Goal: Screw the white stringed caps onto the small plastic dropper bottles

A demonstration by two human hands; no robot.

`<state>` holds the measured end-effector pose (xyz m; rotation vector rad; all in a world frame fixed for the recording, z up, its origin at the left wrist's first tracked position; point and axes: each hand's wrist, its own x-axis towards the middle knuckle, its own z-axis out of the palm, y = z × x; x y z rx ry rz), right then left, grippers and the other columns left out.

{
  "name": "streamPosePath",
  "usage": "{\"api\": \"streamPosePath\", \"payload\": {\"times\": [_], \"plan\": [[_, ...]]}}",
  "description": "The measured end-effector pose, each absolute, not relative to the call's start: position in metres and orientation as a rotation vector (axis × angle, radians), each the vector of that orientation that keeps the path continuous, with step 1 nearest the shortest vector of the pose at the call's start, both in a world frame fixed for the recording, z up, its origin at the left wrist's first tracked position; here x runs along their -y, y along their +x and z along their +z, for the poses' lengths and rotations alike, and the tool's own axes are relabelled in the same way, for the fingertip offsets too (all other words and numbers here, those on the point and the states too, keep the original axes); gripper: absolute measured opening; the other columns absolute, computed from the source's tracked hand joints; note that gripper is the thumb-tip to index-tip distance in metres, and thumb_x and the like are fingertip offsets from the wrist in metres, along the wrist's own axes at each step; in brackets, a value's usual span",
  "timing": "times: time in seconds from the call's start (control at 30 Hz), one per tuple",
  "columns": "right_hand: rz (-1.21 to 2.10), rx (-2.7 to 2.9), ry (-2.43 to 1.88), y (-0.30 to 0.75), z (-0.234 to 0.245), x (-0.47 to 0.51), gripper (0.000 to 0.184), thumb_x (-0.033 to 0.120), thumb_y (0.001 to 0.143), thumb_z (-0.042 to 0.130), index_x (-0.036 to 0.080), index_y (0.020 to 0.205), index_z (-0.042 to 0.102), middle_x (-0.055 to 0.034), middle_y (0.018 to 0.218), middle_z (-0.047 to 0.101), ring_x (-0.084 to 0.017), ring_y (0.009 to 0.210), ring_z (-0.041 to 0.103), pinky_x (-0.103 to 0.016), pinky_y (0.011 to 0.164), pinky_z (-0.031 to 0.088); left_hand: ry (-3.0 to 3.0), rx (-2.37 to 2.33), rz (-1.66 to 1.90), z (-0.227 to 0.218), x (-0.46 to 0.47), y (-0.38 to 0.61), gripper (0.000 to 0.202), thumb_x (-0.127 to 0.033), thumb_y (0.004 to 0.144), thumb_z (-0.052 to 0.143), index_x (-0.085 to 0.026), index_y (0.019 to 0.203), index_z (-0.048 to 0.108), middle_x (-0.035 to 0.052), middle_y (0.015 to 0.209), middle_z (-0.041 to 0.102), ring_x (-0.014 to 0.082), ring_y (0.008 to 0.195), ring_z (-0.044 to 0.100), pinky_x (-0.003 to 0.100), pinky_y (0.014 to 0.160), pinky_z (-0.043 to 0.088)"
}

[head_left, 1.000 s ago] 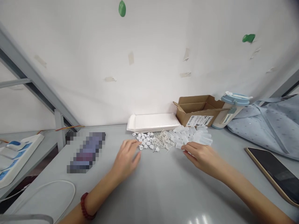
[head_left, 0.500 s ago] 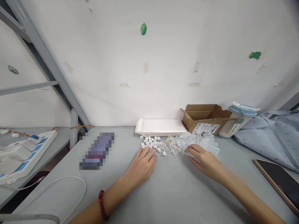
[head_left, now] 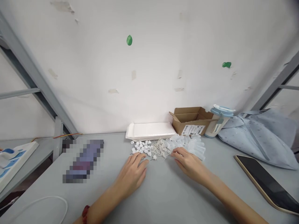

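Note:
My left hand (head_left: pixel 132 171) rests on the grey table (head_left: pixel 156 196), fingers spread and holding nothing. Its fingertips lie just in front of a heap of small white caps (head_left: pixel 141 147). Beside the caps is a tangle of thin white strings (head_left: pixel 160 147). My right hand (head_left: pixel 190 165) is at the near side of a pile of clear plastic pieces (head_left: pixel 192 144), which look like small tubes or sleeves. Its fingers are slightly bent, with the thumb apart, and nothing shows in them. One white cap (head_left: pixel 154 157) lies between the hands, in front of the strings.
Behind the heaps lies a stack of white padded mailers (head_left: pixel 151 130). An open cardboard box (head_left: pixel 191 119), a blue-lidded cup (head_left: pixel 218 121) and a light blue fabric bag (head_left: pixel 254 140) stand to the right. A phone (head_left: pixel 266 183) lies at right, a pixelated object (head_left: pixel 85 160) at left.
The view has turned to the right, so everything sits further left in it. Both hands stay by the same heaps, the left one slightly further back from the caps.

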<state>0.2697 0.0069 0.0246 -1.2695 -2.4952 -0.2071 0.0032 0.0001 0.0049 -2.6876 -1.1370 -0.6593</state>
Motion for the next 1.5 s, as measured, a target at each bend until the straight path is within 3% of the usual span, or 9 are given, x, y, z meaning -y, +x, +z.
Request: {"api": "streamPosePath", "payload": {"times": [0.23,0.5,0.73,0.9,1.03,1.13,1.23,1.37,1.5], "plan": [[-0.154,2.424,-1.456,0.293,0.033,-0.013,0.025,0.011,0.089,0.038,0.018,0.078,0.06,-0.0036,0.07,0.062,-0.015,0.06,0.058,-0.024,0.05,0.037,-2.781,0.976,-0.535,0.011,-0.01,0.023,0.045,0.002,0.078,0.042,-0.023,0.113,0.054,0.0064,0.119,0.059,0.0242,0.104,0.051,0.039,0.08,0.047],[-0.065,2.411,-1.507,0.297,0.041,-0.008,0.024,0.007,0.084,0.041,0.019,0.085,0.062,-0.0033,0.081,0.065,-0.015,0.065,0.06,-0.024,0.052,0.037,-2.656,1.149,-0.611,0.008,-0.019,0.032,0.025,-0.004,0.082,0.044,-0.018,0.097,0.058,0.0097,0.111,0.058,0.0259,0.101,0.049,0.039,0.077,0.045],[-0.118,2.456,-1.501,0.29,0.037,-0.01,0.021,0.005,0.082,0.046,0.016,0.092,0.061,-0.007,0.09,0.063,-0.019,0.081,0.062,-0.026,0.058,0.044,-2.72,1.148,-0.496,0.015,-0.022,0.072,0.012,-0.021,0.085,0.051,-0.016,0.078,0.06,0.0081,0.081,0.058,0.0258,0.085,0.051,0.04,0.072,0.045],[-0.159,2.484,-1.53,0.288,0.03,-0.014,0.019,0.005,0.081,0.049,0.017,0.092,0.059,-0.0078,0.091,0.063,-0.021,0.086,0.06,-0.026,0.059,0.045,-2.738,1.228,-0.505,0.011,-0.033,0.084,0.016,-0.01,0.083,0.049,-0.014,0.071,0.058,0.0082,0.076,0.059,0.0251,0.082,0.052,0.038,0.07,0.045],[-0.176,2.5,-1.513,0.287,0.027,-0.015,0.021,0.002,0.078,0.051,0.018,0.088,0.059,-0.006,0.088,0.064,-0.02,0.084,0.059,-0.027,0.061,0.044,-2.813,1.265,-0.728,0.018,-0.028,0.054,0.016,-0.012,0.086,0.044,-0.017,0.076,0.055,0.0033,0.076,0.058,0.0197,0.078,0.051,0.032,0.07,0.044],[-0.193,2.521,-1.533,0.284,0.024,-0.016,0.022,-0.001,0.075,0.051,0.018,0.084,0.058,-0.0051,0.086,0.064,-0.02,0.082,0.059,-0.027,0.06,0.044,-2.872,1.539,-0.998,0.023,-0.017,0.02,0.018,-0.022,0.091,0.039,-0.019,0.079,0.052,0.0032,0.079,0.057,0.0192,0.08,0.051,0.03,0.068,0.044],[-0.191,2.526,-1.562,0.28,0.021,-0.016,0.027,-0.003,0.072,0.05,0.018,0.088,0.059,-0.0062,0.087,0.065,-0.021,0.083,0.059,-0.027,0.06,0.044,-2.808,1.922,-1.171,0.023,-0.009,-0.002,0.023,-0.034,0.091,0.038,-0.021,0.08,0.053,0.0023,0.08,0.056,0.0181,0.075,0.051,0.026,0.058,0.041],[-0.178,2.517,-1.582,0.28,0.02,-0.018,0.032,-0.002,0.071,0.047,0.017,0.094,0.059,-0.0077,0.086,0.065,-0.022,0.08,0.06,-0.028,0.058,0.046,-2.755,2.102,-1.338,0.023,-0.009,-0.009,0.025,-0.041,0.089,0.041,-0.021,0.081,0.055,0.002,0.085,0.058,0.0166,0.073,0.051,0.025,0.06,0.041],[-0.213,2.425,-1.384,0.284,0.021,-0.018,0.032,0.001,0.076,0.043,0.018,0.101,0.056,-0.0081,0.092,0.065,-0.022,0.084,0.061,-0.03,0.061,0.05,-2.754,2.38,-1.449,0.031,-0.006,-0.005,0.026,-0.043,0.083,0.047,-0.02,0.08,0.057,-0.0011,0.067,0.056,0.0138,0.059,0.051,0.023,0.053,0.039]]}}
